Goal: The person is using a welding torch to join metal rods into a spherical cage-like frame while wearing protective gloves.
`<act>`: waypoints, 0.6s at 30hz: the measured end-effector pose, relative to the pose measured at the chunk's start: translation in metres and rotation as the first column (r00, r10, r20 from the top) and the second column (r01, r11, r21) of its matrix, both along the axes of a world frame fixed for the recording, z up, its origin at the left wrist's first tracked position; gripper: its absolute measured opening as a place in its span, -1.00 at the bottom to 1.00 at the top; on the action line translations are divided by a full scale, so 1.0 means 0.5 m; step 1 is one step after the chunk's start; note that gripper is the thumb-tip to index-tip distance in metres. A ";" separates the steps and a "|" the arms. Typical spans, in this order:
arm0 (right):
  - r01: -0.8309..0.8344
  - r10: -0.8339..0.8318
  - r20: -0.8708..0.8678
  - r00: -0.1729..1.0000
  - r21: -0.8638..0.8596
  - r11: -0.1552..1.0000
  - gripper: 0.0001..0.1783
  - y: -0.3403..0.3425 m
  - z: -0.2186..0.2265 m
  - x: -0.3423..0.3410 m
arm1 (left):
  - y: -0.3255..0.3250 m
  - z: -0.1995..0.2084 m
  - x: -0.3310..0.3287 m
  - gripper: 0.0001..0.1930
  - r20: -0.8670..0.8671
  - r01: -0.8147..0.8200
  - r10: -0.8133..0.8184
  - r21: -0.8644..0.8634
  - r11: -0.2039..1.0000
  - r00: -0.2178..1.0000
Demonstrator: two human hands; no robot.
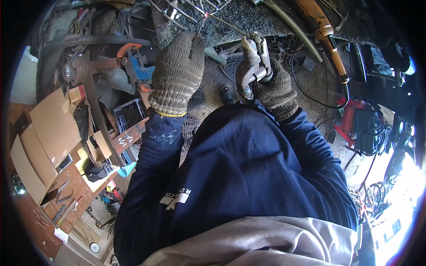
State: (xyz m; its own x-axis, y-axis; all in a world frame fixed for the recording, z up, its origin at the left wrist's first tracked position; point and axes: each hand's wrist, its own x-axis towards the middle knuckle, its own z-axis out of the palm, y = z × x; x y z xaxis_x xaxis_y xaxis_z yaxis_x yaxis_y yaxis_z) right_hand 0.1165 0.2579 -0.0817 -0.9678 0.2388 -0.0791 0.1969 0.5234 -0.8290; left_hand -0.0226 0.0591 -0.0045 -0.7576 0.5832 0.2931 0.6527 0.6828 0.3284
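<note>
My left hand (179, 71), in a grey-brown knit glove, is closed at the near edge of the dark workbench (230, 26). A thin wire (200, 27) rises from its fingertips toward a small red glow on a metal rod frame (184, 14). My right hand (278, 91), gloved likewise, is wrapped round a worn, pliers-like metal clamp (248, 73). From the clamp's jaws a thin rod (228, 24) slants up and left to the glowing spot. The palm side of both hands is hidden.
An orange angle grinder (315, 20) lies at the back right, beside a curved metal tube (295, 31). A blue and orange power tool (137, 66) stands left. Cardboard (55, 126) covers part of a wooden table. A red-framed machine (350, 122) and cables sit right.
</note>
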 end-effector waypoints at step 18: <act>-0.001 -0.073 -0.160 0.984 -0.420 0.907 -0.51 -0.007 -0.005 -0.001 | 0.008 0.035 0.013 -0.76 0.077 -0.080 0.081 -0.010 0.997 0.994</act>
